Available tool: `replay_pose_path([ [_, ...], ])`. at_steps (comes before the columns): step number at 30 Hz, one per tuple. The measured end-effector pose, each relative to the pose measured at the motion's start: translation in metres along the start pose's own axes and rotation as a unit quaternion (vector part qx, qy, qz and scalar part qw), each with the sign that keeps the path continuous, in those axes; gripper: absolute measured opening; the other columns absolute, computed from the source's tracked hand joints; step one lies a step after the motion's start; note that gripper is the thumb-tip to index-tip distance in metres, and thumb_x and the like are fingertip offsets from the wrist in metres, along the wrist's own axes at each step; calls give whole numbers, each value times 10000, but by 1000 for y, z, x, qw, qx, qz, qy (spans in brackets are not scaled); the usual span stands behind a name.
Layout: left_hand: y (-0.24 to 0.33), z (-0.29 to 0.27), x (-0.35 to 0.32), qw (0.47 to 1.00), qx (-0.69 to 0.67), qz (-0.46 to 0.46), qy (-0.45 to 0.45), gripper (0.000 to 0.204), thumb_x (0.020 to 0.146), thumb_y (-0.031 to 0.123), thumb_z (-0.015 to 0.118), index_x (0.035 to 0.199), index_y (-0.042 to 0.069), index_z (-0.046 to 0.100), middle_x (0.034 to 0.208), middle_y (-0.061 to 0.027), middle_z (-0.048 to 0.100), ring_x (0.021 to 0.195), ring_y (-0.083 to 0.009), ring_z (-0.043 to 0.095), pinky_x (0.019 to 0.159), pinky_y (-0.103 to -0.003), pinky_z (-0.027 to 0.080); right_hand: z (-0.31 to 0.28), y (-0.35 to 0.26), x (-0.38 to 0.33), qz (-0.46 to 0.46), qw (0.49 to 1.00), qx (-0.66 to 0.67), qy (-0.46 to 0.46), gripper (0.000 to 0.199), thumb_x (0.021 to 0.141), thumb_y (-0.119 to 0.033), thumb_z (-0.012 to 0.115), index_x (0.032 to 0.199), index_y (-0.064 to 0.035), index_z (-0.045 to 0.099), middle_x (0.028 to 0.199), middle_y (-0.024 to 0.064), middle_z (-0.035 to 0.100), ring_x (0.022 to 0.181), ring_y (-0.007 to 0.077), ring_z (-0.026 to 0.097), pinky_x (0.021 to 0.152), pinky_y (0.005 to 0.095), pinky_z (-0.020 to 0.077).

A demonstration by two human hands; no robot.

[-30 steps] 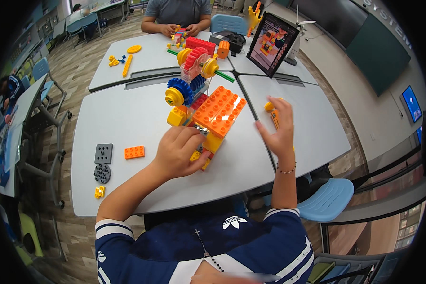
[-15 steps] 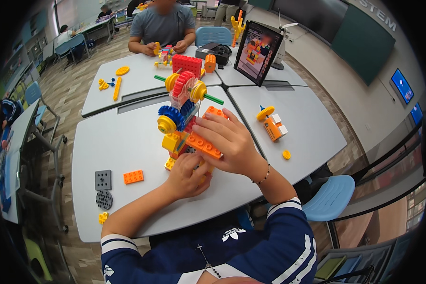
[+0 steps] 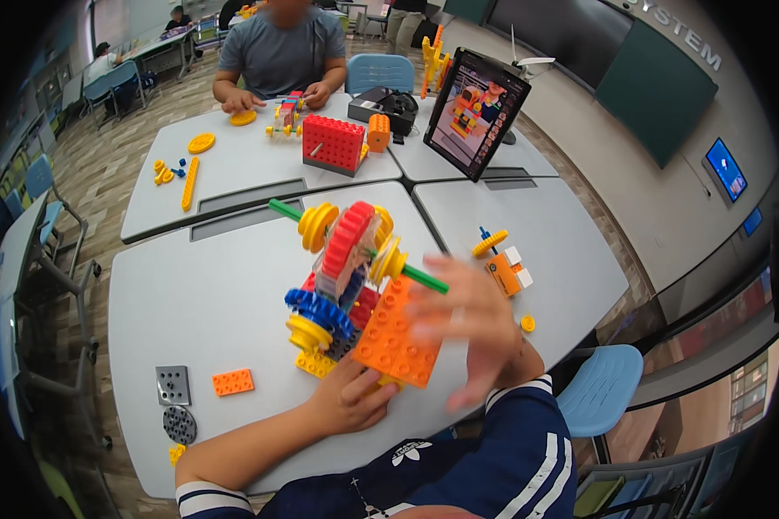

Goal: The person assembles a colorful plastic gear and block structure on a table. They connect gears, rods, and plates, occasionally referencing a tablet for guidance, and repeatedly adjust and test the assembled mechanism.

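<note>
A building-block model (image 3: 346, 290) of yellow, red, blue and orange pieces stands tilted on the table in front of me. A red gear (image 3: 346, 238) and yellow pulley wheels on a green axle (image 3: 426, 278) top it, with a blue gear (image 3: 320, 310) lower on its left. My left hand (image 3: 352, 400) is closed round the model's base, partly under an orange studded block (image 3: 398, 342) on the near right side. My right hand (image 3: 469, 316), blurred by motion, is beside that block with its fingers apart and holding nothing; whether it touches the block I cannot tell.
On the left lie a grey square plate (image 3: 172, 385), a grey round plate (image 3: 180, 424) and a loose orange brick (image 3: 233, 382). An orange motor block (image 3: 504, 275) stands right. Beyond are a red block wall (image 3: 333, 143), a tablet (image 3: 476, 112) and a seated person (image 3: 281, 56).
My right hand has moved off the orange block to the right. The model has come nearer and tilts toward me. Across the table, the person has laid a yellow disc down.
</note>
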State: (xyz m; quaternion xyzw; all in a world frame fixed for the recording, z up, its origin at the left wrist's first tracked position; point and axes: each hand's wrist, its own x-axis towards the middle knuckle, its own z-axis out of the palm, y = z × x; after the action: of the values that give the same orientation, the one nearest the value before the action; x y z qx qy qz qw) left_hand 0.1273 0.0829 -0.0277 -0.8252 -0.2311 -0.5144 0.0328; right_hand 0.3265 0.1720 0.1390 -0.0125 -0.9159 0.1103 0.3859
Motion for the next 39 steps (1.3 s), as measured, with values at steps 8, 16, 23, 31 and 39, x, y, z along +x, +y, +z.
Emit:
replay_pose_path([
  [8,6,1,-10,989,77,-44,-115,349,696,226,743,1032,260,656,1179,-63,409,1148,-318,502,845,-489,465,33,-22,6,33,979,-201,-18,334,840,-178,670,1168,-120,682,1190,81,669,1052,231,664,979,435,462],
  [16,8,5,-20,986,80,-58,-134,206,755,277,700,959,302,696,1178,-5,471,1194,-266,489,1033,-538,336,32,-26,4,50,971,-231,-25,329,855,-162,648,1164,-56,689,1144,117,698,1080,245,671,1001,378,454],
  [23,9,5,-20,980,147,-24,-130,263,746,280,698,1009,280,683,1163,-13,554,1206,-272,519,1086,-538,289,32,-26,7,56,973,-225,-22,321,827,-154,670,1133,-61,701,1085,103,713,984,199,694,966,351,481],
  [31,4,-1,-12,994,89,-17,-60,389,737,299,707,1103,194,628,1206,-78,509,1189,-299,531,1073,-504,369,33,-25,7,40,972,-229,-21,289,886,-157,614,1138,-33,685,1136,130,695,1048,211,677,974,354,475],
  [39,8,-2,-11,996,90,-9,-10,587,742,338,698,1284,157,563,1344,-117,413,1186,-263,533,1066,-479,387,38,-24,8,31,973,-227,18,319,824,-127,647,1123,-21,685,1129,135,693,1055,249,675,939,360,500],
])
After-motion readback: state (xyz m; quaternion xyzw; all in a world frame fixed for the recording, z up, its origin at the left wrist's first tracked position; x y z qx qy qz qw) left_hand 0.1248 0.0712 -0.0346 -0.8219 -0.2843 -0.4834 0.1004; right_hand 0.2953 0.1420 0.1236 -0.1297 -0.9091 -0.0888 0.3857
